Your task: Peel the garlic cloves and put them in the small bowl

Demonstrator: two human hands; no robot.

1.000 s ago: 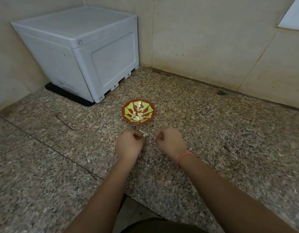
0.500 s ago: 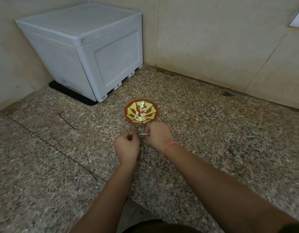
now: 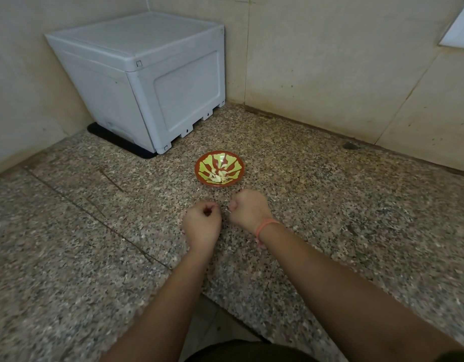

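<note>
Bowl [image 3: 198, 173] — lies just beyond our right hand [image 3: 247, 211], which pinches a pale garlic clove [image 3: 228, 210]; left hand [image 3: 202, 223] curled, contents hidden from us.

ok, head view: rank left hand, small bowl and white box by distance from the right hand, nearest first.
From the right hand:
1. left hand, close beside it, on its left.
2. small bowl, just ahead, slightly left.
3. white box, far back-left, in the wall corner.
</note>
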